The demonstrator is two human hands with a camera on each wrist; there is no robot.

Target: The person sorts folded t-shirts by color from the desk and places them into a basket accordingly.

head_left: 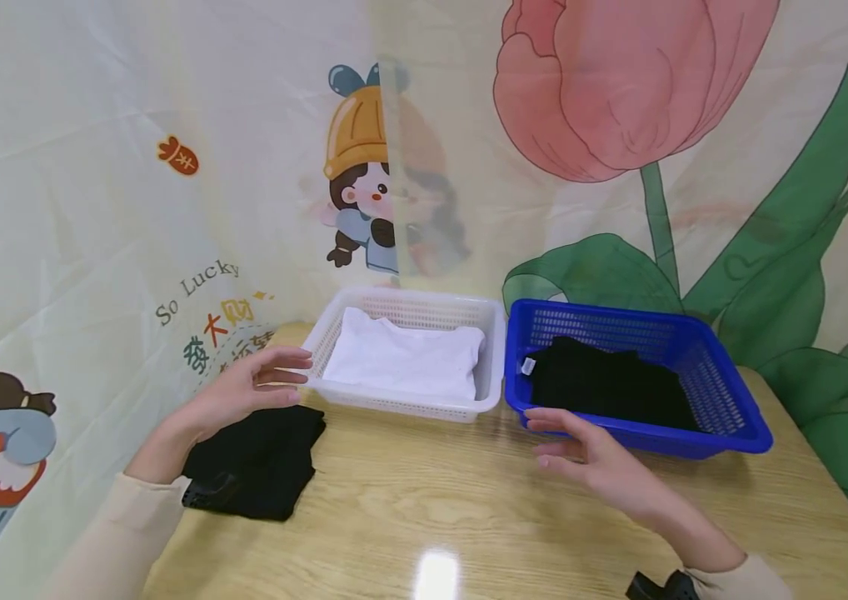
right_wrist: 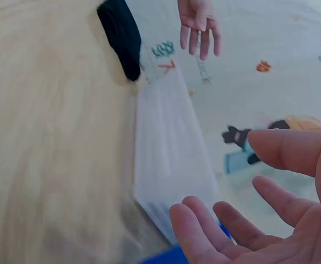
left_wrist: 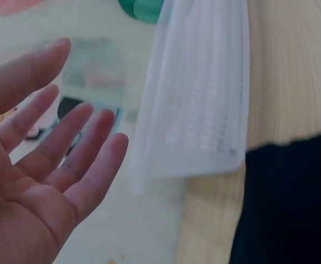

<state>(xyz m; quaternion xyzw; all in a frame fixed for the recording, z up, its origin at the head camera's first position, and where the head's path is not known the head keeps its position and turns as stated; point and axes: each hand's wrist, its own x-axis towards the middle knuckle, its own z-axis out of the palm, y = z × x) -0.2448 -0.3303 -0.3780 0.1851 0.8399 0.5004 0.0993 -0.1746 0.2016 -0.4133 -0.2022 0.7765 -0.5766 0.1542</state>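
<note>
My left hand [head_left: 244,393] hovers beside the left end of a white plastic basket [head_left: 394,403], its fingers relaxed and holding nothing. Inside that basket lies a folded white cloth [head_left: 405,357], perhaps a garment. Below the left hand, a folded black cloth [head_left: 262,467] rests on the table. Near the front rim of a blue basket [head_left: 656,440], my right hand [head_left: 604,467] is held in the air with loosely spread fingers and nothing in them. A black cloth [head_left: 611,385] with a small white label lies in the blue basket. In the left wrist view the left palm [left_wrist: 33,209] is bare.
Both baskets stand side by side at the back of the wooden table [head_left: 394,500]. A printed curtain [head_left: 259,167] with a large tulip and cartoon figures hangs close behind and to the left. A dark strap [head_left: 664,586] sits at the right wrist.
</note>
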